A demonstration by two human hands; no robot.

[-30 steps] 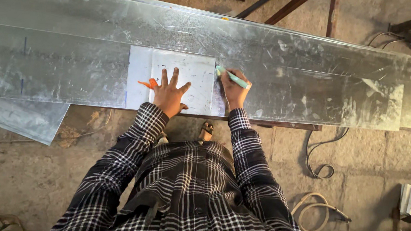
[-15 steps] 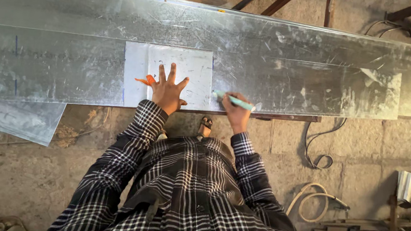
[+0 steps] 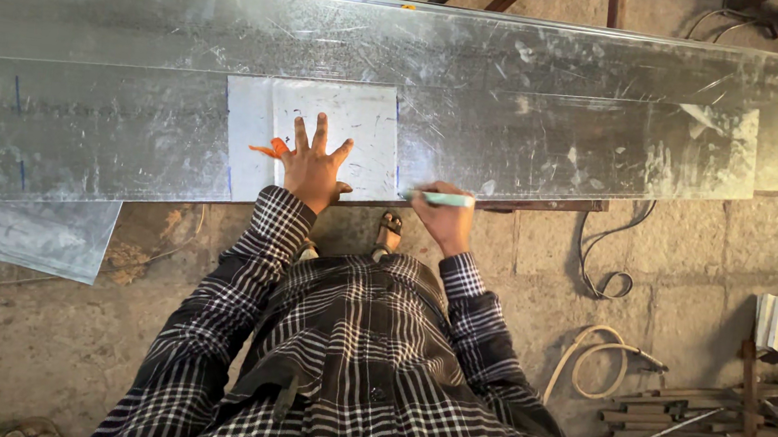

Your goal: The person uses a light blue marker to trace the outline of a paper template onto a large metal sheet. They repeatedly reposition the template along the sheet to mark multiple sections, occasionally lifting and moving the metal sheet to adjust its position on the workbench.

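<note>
Stone-block floor below, long galvanised metal sheets (image 3: 530,137) stretched across the view. A pale rectangular template (image 3: 359,135) lies flat on the sheet near its front edge. The left hand (image 3: 313,168) is spread open, fingers splayed, pressing down on it. The right hand (image 3: 446,219) is closed around a pale green marker (image 3: 438,199), held level at the template's lower right corner. Coiled hose (image 3: 598,367) on the floor, right.

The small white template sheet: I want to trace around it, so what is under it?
The white template sheet lies flat on a long galvanized metal sheet, pressed down by the left hand. The metal directly beneath it is covered, so any marks there cannot be seen.
</note>
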